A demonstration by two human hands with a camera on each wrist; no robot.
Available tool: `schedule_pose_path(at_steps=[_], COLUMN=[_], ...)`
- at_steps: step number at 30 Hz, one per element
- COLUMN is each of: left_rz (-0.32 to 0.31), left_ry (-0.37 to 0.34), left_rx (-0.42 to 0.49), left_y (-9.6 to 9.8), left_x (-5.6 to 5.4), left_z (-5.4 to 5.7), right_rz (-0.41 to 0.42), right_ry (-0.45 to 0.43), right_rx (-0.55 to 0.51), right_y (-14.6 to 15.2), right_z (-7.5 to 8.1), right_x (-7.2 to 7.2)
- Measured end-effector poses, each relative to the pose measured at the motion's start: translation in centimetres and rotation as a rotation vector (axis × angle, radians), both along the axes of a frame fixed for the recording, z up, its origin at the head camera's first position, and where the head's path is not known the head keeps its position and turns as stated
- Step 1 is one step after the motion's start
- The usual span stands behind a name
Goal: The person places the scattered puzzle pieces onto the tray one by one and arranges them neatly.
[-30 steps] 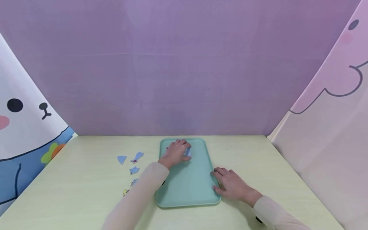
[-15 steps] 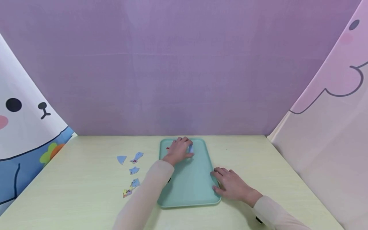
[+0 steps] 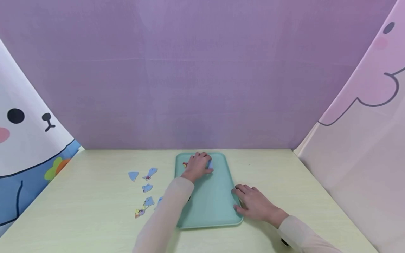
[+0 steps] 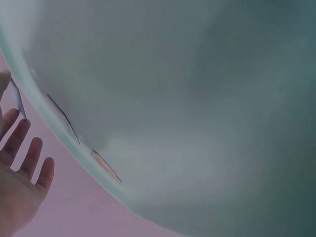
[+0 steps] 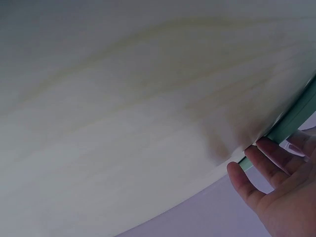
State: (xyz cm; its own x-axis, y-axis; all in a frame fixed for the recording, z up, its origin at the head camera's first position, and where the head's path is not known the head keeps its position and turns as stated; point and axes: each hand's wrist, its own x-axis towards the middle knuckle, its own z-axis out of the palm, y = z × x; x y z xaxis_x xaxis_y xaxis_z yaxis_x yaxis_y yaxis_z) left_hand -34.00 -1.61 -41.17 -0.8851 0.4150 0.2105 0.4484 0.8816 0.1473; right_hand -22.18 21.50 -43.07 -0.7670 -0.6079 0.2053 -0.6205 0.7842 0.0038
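Note:
My left hand (image 3: 197, 167) is over the far part of a green tray (image 3: 210, 207). Between thumb and fingertips it pinches a light blue jigsaw piece (image 3: 210, 164), seen nearly edge-on as a thin piece (image 4: 19, 101) in the left wrist view. Beside that hand a red and yellow puzzle piece (image 3: 185, 164) shows in the tray. The left wrist view has two flat pieces lying near the tray's rim, one of them an orange piece (image 4: 105, 165). My right hand (image 3: 254, 203) rests against the tray's right rim, fingers loosely extended, touching the edge (image 5: 291, 123).
Left of the tray, several loose puzzle pieces lie on the pale table (image 3: 79, 196), among them a blue triangular piece (image 3: 133, 176) and a yellow and purple piece (image 3: 140, 212). A purple backdrop (image 3: 190, 77) rises behind the table, with printed side panels.
My left hand has shifted slightly right with the blue jigsaw piece. More of the red piece and the loose pieces by the left sleeve now shows. The right hand stays at the rim.

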Motion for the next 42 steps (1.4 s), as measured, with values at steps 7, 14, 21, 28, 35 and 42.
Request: schedule_pose_path(at_steps=[7, 14, 21, 28, 35, 42], left_rz=[0.019, 0.028, 0.028, 0.032, 0.060, 0.059], left_ry=[-0.010, -0.009, 0.006, 0.007, 0.020, 0.034], left_rx=[-0.002, -0.056, -0.051, -0.056, -0.087, -0.093], left_y=[0.3, 0.7, 0.8, 1.0, 1.3, 1.2], left_x=[-0.3, -0.4, -0.3, -0.2, -0.3, -0.4], left_z=[-0.6, -0.9, -0.8, -0.8, -0.9, -0.9], right_rz=[0.004, -0.017, -0.017, -0.015, -0.014, -0.019], right_ry=[0.020, -0.019, -0.014, -0.002, -0.004, -0.003], right_rx=[-0.004, -0.003, 0.004, 0.012, 0.012, 0.023], right_y=[0.1, 0.1, 0.1, 0.1, 0.1, 0.2], right_z=[-0.1, -0.2, -0.1, -0.3, -0.2, -0.4], right_x=[-0.1, -0.2, -0.2, -0.4, -0.3, -0.4])
